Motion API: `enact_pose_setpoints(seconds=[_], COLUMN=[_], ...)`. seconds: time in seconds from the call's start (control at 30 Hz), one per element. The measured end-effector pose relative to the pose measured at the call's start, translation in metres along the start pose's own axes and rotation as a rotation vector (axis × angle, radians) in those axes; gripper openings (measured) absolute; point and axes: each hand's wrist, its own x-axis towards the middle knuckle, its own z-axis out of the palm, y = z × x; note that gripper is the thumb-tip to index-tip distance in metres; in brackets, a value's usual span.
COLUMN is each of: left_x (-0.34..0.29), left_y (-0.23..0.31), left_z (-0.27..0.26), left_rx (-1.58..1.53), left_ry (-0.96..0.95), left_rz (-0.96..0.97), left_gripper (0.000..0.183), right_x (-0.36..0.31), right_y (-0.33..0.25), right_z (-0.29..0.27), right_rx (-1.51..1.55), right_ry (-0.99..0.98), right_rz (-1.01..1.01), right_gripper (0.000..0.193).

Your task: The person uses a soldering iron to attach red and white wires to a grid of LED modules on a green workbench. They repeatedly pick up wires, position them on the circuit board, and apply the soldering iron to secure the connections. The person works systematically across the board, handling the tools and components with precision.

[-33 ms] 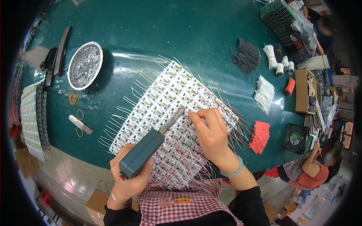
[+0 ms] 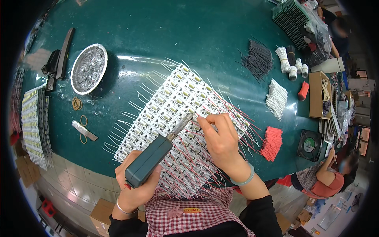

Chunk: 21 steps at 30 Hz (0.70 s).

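Note:
A green soldering gun [image 2: 152,158] is gripped in my left hand [image 2: 136,183]. Its metal tip rests near the middle of a large panel of white circuit boards [image 2: 152,114], which lies tilted at the table's near edge. Beside the tip, the thumb and forefinger of my right hand [image 2: 221,136] are pinched together on what looks like a thin wire, mostly hidden by the fingers. White wires stick out from the panel's left side. Red and white wires [image 2: 185,158] cover its nearer right part, running under my right hand.
On the right lie heaps of black wires [image 2: 258,60], white wires [image 2: 277,99] and red wires [image 2: 272,143], with a fan [image 2: 310,145] and a cardboard box [image 2: 316,94]. A bowl of silvery scraps [image 2: 73,75] and stacked panels [image 2: 31,126] stand left. Other people sit at right.

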Motion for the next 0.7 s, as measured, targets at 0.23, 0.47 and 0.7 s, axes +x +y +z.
enact_pose_setpoints(seconds=[0.23, 0.47, 0.7], left_x=[0.0018, 0.0037, -0.0056], left_y=[0.0019, 0.0034, 0.0013], left_z=[0.0030, 0.0029, -0.0017], left_rx=[0.008, 0.032, -0.058], left_ry=[0.004, -0.003, 0.068], left_rz=[-0.024, 0.035, -0.052], left_gripper=[0.018, 0.014, 0.020], right_x=[0.0016, 0.0018, 0.0026], right_y=[-0.0023, -0.0021, -0.0025], right_z=[-0.0014, -0.0021, -0.0023], right_rx=[-0.016, -0.026, -0.027], right_ry=[-0.021, -0.031, -0.031], right_rz=[0.014, 0.015, 0.018], right_gripper=[0.036, 0.036, 0.035])
